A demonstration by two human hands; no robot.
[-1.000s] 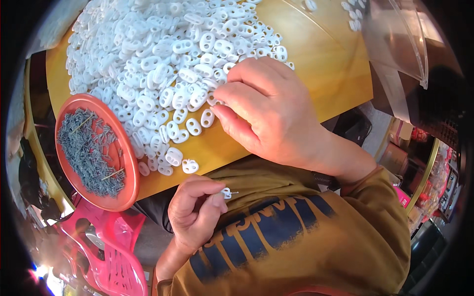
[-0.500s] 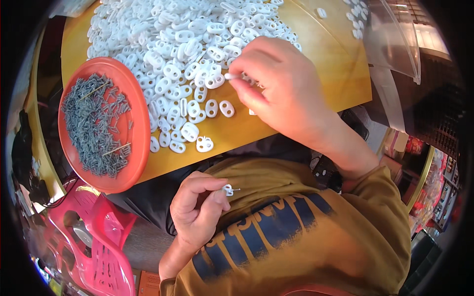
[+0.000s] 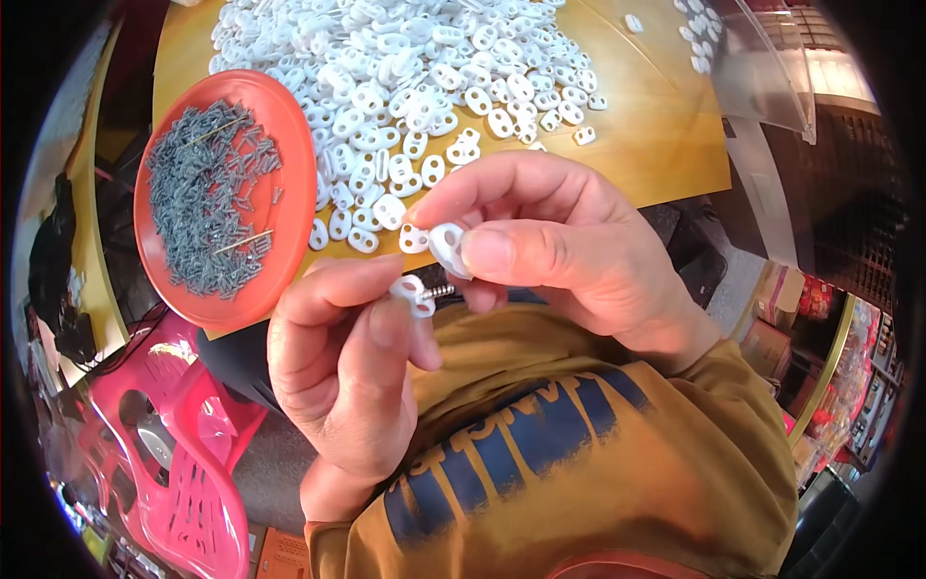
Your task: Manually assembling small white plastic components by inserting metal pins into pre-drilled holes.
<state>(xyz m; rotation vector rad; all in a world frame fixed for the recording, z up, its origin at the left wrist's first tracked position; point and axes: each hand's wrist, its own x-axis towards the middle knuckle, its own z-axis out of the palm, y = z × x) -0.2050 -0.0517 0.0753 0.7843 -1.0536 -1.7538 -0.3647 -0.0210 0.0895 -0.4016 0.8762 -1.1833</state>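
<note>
My left hand pinches a small white plastic piece with a metal spring sticking out of it. My right hand holds a white two-hole plastic piece between thumb and forefinger, right beside the spring end. Both hands meet in front of my chest, just below the table's near edge. Behind them a large pile of the same white pieces covers the yellow wooden table.
An orange round tray full of small grey metal springs sits at the table's left. A pink plastic stool stands below left. A clear plastic bag lies at the table's right. Boxes stand on the floor at right.
My right hand has left the pile with a white piece and come down to my left hand. The left hand has risen toward it with its small piece.
</note>
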